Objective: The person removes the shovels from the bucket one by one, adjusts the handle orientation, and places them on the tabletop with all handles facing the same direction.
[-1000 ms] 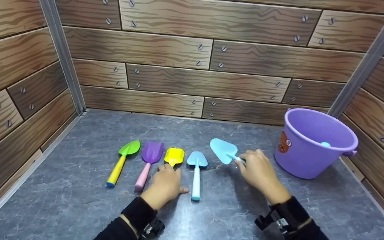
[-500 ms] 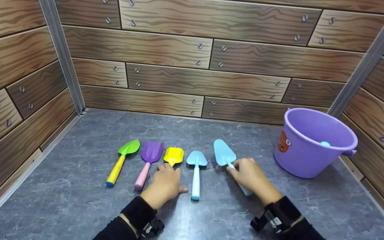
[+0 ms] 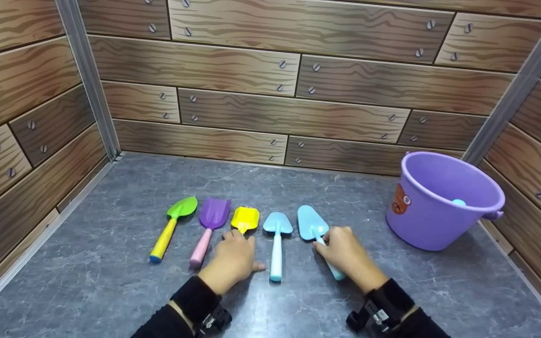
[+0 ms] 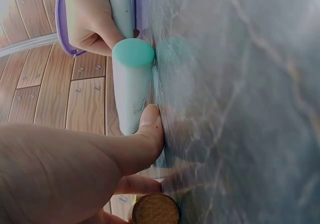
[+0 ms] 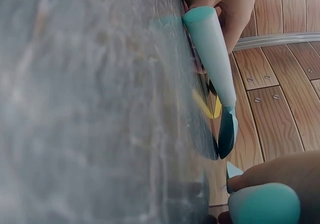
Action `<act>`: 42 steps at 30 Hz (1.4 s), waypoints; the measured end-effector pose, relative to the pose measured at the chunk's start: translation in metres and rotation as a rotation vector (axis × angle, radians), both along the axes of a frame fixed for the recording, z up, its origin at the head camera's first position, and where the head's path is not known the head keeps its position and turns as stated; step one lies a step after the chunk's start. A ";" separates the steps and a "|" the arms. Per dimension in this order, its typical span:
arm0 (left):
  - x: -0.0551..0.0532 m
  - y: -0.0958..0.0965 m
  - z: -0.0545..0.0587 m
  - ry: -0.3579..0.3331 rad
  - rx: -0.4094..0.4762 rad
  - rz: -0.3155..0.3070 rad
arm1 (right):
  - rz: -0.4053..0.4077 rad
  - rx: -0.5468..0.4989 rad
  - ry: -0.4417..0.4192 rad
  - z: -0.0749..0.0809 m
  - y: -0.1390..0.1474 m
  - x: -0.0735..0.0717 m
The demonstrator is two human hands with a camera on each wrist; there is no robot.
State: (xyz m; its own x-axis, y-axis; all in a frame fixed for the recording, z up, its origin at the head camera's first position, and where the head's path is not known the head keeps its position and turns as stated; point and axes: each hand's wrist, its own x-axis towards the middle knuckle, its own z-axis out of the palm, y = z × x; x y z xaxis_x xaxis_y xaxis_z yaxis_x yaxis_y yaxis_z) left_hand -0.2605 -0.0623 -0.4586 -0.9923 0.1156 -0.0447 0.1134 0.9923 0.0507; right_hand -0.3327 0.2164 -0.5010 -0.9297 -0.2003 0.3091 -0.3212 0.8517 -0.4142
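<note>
My right hand [image 3: 345, 253] grips the handle of a light blue toy trowel [image 3: 312, 223], blade pointing away. In the right wrist view its teal handle end [image 5: 265, 204] shows large. My left hand [image 3: 233, 258] rests over the handle of a small yellow shovel [image 3: 245, 218], covering most of it. The left thumb [image 4: 150, 129] sticks out sideways to the tabletop, apart from the brown handle end [image 4: 155, 210]. Between both hands lies a second blue shovel [image 3: 276, 244] with a pale handle.
Left of my left hand lie a purple shovel [image 3: 214, 213] with pink handle and a green trowel [image 3: 182, 208] with yellow handle. A purple bucket [image 3: 421, 216] stands at right, something light blue inside. Wood-patterned walls [image 3: 251, 103] enclose the grey tabletop [image 3: 125, 300].
My right hand has brought the blue trowel left and nearer, turning its blade from sideways to pointing more away, beside the other blue shovel. My left hand stays in place.
</note>
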 end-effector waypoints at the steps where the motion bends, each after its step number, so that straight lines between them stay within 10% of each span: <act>1: -0.002 0.000 -0.003 0.003 -0.002 0.000 | -0.005 -0.005 0.002 0.006 -0.003 0.006; 7: -0.019 -0.002 -0.031 0.026 -0.002 -0.005 | -0.082 -0.024 -0.087 0.039 -0.018 0.029; 18: -0.031 -0.009 -0.055 0.096 -0.025 -0.025 | -0.105 -0.001 -0.180 0.045 -0.026 0.028; 31: 0.005 -0.001 0.005 0.040 0.009 -0.011 | -0.087 0.162 -0.328 0.069 -0.017 0.040; 42: -0.028 -0.006 -0.048 0.071 -0.014 -0.024 | -0.013 0.089 -0.297 0.059 -0.023 0.037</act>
